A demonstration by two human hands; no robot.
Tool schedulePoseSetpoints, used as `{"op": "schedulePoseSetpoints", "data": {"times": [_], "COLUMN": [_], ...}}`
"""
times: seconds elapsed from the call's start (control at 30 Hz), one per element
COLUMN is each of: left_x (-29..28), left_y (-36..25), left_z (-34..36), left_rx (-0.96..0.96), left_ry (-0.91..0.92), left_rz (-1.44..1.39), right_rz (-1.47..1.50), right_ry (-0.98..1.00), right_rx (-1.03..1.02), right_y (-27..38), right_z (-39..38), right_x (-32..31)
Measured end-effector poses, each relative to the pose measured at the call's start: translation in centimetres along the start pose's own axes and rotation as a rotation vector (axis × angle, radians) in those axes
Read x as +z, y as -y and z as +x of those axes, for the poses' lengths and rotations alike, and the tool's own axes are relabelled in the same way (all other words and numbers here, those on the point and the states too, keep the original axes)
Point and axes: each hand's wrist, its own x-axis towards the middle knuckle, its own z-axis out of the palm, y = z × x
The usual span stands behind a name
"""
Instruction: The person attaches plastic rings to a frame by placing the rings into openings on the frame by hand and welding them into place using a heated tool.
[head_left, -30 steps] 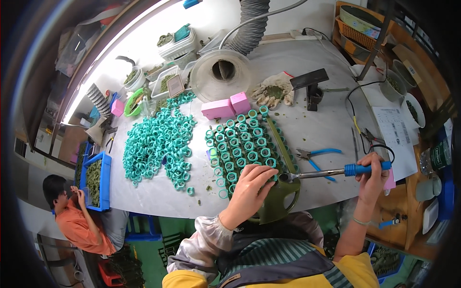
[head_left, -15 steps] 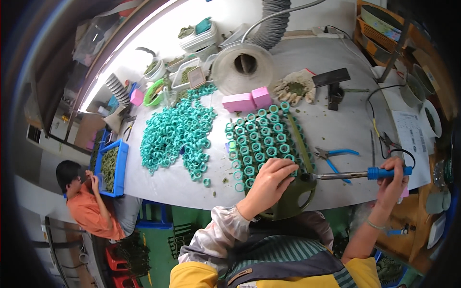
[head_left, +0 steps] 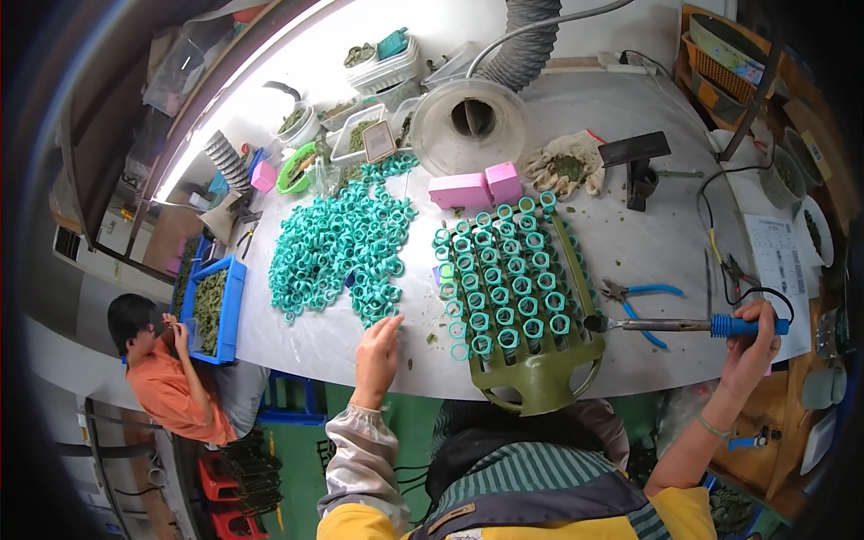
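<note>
My right hand (head_left: pixel 749 346) grips the blue handle of a soldering iron (head_left: pixel 670 326). The iron's metal shaft points left, its dark tip close to the right edge of an olive-green plastic rack (head_left: pixel 533 382). Rows of teal hexagonal rings (head_left: pixel 509 339) stand on that rack. At the lower edge of a large heap of loose teal rings (head_left: pixel 337 243) is my left hand (head_left: pixel 376 362), fingers drawn together. Its fingertips are beside the lowest rings; whatever they pinch, if anything, is hidden.
Blue-handled pliers (head_left: pixel 641 310) lie right of the rack, below the iron's shaft. Behind it are pink blocks (head_left: pixel 461 191), a clear extraction hood (head_left: pixel 441 148), a work glove (head_left: pixel 567 162) and a black stand (head_left: pixel 637 157). A person in orange (head_left: pixel 171 387) sits at left by a blue bin (head_left: pixel 236 310).
My left hand has left the rack's front and moved left to the ring heap. The soldering iron stays in my right hand near the rack's right edge, slightly farther right in view.
</note>
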Motion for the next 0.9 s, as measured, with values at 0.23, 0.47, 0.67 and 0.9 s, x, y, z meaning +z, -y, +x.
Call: {"op": "schedulePoseSetpoints", "data": {"times": [0.23,0.47,0.67,0.9], "left_x": [-0.1,4.9,9.4,11.1], "left_y": [-5.0,-14.8,-17.1,-17.0], "left_z": [6.1,14.7,19.8,21.1], "left_rx": [-0.316,0.243,0.482,0.532], "left_ry": [0.06,0.164,0.101,0.161], "left_rz": [-0.865,-0.54,-0.274,-0.236], "right_rz": [0.039,0.016,0.026,0.075], "right_ry": [-0.028,0.033,0.1,0.144], "right_rx": [0.044,0.021,0.002,0.049], "right_y": [-1.1,-3.0,-5.9,-7.1], "right_z": [0.8,1.6,2.4,2.6], "right_x": [1.1,5.5,8.4,9.8]}}
